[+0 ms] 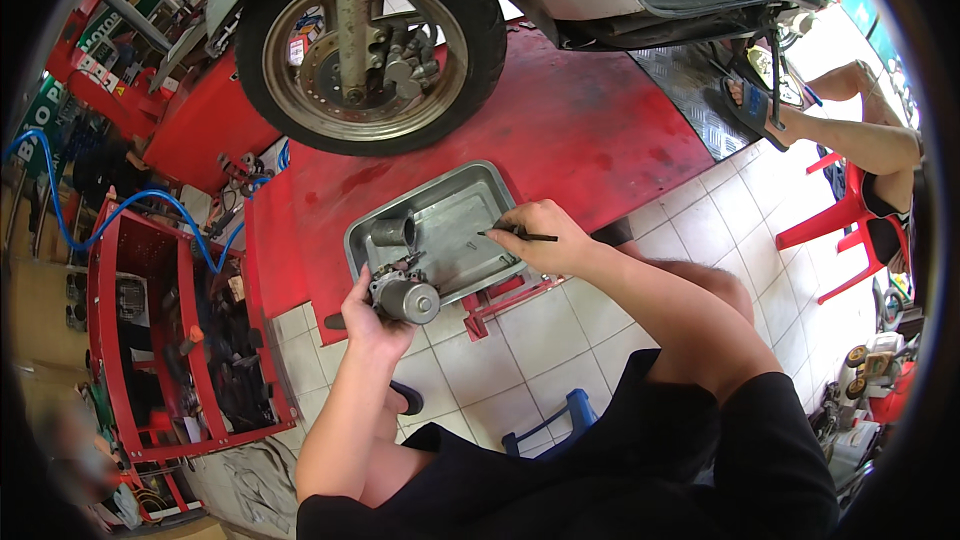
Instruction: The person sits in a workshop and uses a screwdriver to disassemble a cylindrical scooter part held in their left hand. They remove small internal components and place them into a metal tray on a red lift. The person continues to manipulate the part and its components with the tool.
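My left hand [371,318] is wrapped round a small cylindrical metal motor [408,300], its round silver end turned toward me. A dark handle-like end [336,321] sticks out beside that palm; what it belongs to is hidden. My right hand [550,237] is closed on a thin black pen-like tool [541,238], held over the right side of a grey metal tray [487,176]. Inside the tray lie a hollow metal cylinder [393,231], at the left, and small screw-like pieces [471,246] near the middle.
The tray rests on a red lift platform [600,110], below a scooter's front wheel [370,50]. A red tool cart [185,310] and a blue hose [130,202] are at left. A blue stool [555,423] stands below me. At right, another person's legs [840,130] show by a red plastic chair [830,215].
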A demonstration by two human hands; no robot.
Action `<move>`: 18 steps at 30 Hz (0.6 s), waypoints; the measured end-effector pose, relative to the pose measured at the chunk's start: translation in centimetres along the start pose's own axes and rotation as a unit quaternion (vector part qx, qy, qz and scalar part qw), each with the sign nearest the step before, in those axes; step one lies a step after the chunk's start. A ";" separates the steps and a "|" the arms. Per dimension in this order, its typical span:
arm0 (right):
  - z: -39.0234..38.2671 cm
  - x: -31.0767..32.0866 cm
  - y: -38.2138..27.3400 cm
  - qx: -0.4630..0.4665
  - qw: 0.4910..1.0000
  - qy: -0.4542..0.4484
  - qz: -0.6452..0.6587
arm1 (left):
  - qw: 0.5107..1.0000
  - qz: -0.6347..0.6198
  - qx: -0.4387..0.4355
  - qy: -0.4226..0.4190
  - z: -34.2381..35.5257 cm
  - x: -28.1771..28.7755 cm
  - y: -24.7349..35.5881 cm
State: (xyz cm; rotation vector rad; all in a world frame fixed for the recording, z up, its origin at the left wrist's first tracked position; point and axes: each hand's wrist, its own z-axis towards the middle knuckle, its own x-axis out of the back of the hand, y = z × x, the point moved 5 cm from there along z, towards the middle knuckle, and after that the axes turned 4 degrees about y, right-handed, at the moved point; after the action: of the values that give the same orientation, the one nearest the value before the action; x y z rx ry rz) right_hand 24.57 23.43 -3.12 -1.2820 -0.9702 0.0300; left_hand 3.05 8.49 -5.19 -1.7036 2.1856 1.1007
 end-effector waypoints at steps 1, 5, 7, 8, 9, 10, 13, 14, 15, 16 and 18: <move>0.1 -0.3 -0.4 0.009 1.000 0.001 0.000 | 1.000 -0.010 0.004 -0.008 -0.3 0.8 0.4; 0.7 -2.2 -1.1 0.038 0.999 0.004 -0.004 | 0.999 -0.015 -0.014 -0.028 -1.6 2.8 1.8; 0.8 -3.1 -1.1 0.033 0.999 0.002 -0.019 | 0.999 -0.016 -0.014 -0.039 -2.1 3.5 2.4; 0.9 -3.5 -1.3 0.024 0.999 -0.003 -0.033 | 0.999 -0.018 -0.015 -0.043 -2.6 3.7 2.7; 1.0 -3.8 -1.5 0.015 0.999 -0.008 -0.047 | 0.999 -0.027 -0.016 -0.044 -2.9 3.9 2.9; 1.1 -4.1 -1.6 0.007 0.999 -0.016 -0.047 | 0.998 -0.035 -0.016 -0.046 -3.1 4.1 3.1; 1.3 -4.4 -1.1 0.001 0.999 -0.017 -0.050 | 0.999 -0.031 -0.025 -0.032 -3.7 4.7 3.6; 1.4 -4.4 -0.9 0.014 0.999 -0.007 -0.051 | 0.999 -0.025 -0.030 -0.024 -3.8 4.9 3.7; 1.5 -4.3 -0.7 0.027 0.998 0.002 -0.052 | 0.999 -0.033 -0.027 -0.025 -3.8 5.0 3.7; 1.5 -4.1 -0.1 0.009 0.998 -0.009 -0.053 | 0.999 -0.041 -0.024 -0.025 -3.8 5.2 3.7; 1.6 -3.7 -0.1 -0.024 0.998 -0.033 -0.051 | 0.998 -0.047 -0.025 -0.024 -4.1 5.4 3.8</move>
State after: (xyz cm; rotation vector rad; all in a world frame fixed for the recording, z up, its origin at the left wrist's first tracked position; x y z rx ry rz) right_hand 21.23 22.76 -5.21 -1.2798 -1.0974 -0.0315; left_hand -0.96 2.08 -3.46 -1.7616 2.0428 1.1701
